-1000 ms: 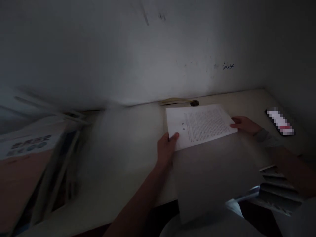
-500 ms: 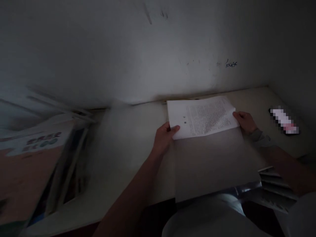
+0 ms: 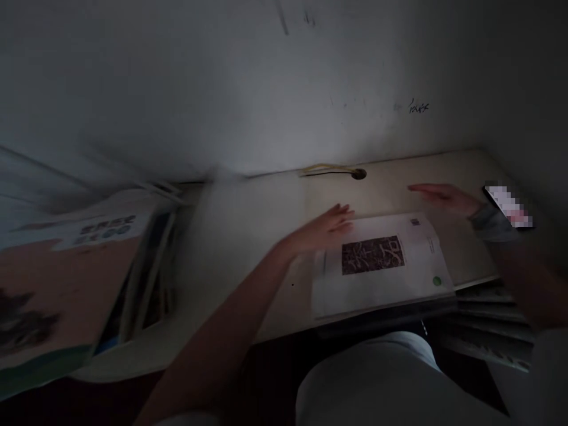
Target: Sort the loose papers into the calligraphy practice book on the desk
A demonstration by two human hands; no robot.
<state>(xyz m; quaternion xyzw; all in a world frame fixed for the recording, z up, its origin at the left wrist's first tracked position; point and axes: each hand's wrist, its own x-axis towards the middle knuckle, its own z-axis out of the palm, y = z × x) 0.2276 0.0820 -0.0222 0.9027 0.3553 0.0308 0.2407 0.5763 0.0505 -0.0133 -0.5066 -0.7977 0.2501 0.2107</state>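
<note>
A book (image 3: pixel 419 254) with a pale cover lies closed near the front edge of the desk. A dark picture with light characters fills the middle of its cover, and a small green circle marks the lower right corner. My left hand (image 3: pixel 326 229) is over the book's upper left corner, fingers stretched out and holding nothing; whether it touches the cover I cannot tell. Beyond the book's upper right corner is my right hand (image 3: pixel 450 200), its fingers extended to the left with nothing in them.
A phone (image 3: pixel 509 204) with a blurred-out screen lies on the desk (image 3: pixel 284 316) at the right. Yellow cable (image 3: pixel 326 167) runs to a round hole by the wall. Books or boards with a pink cover (image 3: pixel 80 272) stand at the left. Dark slats show below the desk at right.
Both hands have let go of the printed page they were holding. The book is now closed with its cover up. My right hand has moved off it, fingers extended.
</note>
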